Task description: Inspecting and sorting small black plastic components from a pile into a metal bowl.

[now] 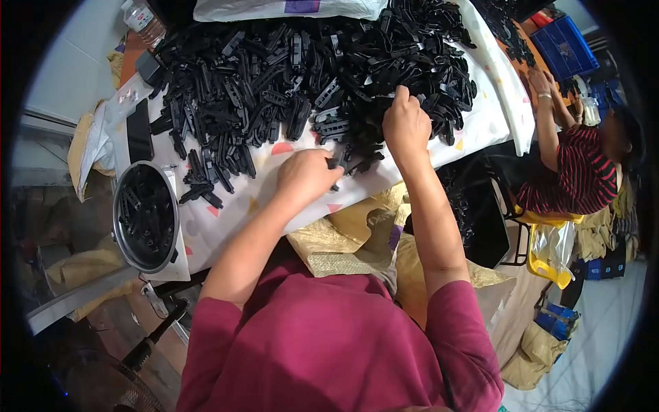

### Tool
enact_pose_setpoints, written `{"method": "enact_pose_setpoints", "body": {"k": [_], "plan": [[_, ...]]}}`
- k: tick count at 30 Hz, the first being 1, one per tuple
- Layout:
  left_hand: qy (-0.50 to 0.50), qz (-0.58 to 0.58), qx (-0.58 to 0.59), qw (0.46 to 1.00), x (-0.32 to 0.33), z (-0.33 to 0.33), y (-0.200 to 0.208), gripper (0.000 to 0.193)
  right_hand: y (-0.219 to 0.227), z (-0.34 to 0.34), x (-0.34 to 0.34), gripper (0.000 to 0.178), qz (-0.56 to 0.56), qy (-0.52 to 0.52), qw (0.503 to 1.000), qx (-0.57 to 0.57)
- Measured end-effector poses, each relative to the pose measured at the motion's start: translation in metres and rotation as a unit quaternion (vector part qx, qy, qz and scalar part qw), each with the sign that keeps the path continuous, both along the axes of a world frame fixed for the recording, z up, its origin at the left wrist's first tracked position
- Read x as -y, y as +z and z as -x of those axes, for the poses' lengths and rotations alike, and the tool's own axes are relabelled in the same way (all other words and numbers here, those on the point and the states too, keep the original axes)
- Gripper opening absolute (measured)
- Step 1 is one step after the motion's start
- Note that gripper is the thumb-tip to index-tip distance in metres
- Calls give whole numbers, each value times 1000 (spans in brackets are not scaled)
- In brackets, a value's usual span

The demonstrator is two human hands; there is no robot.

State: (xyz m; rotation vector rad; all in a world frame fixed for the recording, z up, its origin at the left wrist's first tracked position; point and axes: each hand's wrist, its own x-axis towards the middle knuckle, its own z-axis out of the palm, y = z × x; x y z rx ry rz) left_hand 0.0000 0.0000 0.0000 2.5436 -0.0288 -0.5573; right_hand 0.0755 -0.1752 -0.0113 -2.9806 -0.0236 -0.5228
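The patterned cloth (230, 230) bears black parts (240, 93) and a phone (139, 132)

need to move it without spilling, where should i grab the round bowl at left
The bowl is probably best taken from above, by opposite sides of its rim: it is round, the rim shows nearly all around, and black parts lie inside.

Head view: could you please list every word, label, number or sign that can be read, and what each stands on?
Bottle: reddish marks on its label, too small and blurred to read.
White bag: a purple patch, with no text I can make out.
Elsewhere: nothing legible.
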Motion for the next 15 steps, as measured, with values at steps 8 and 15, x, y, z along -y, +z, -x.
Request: {"method": "enact_pose_setpoints", "body": {"k": [8, 15], "plan": [[165, 395, -29, 903, -34, -3, -18, 11, -4, -4, 7, 29, -20, 15, 999, -32], [226, 601, -130, 756, -50, 7, 12, 32, 37, 46, -8, 21, -711, 171, 642, -229]]}}
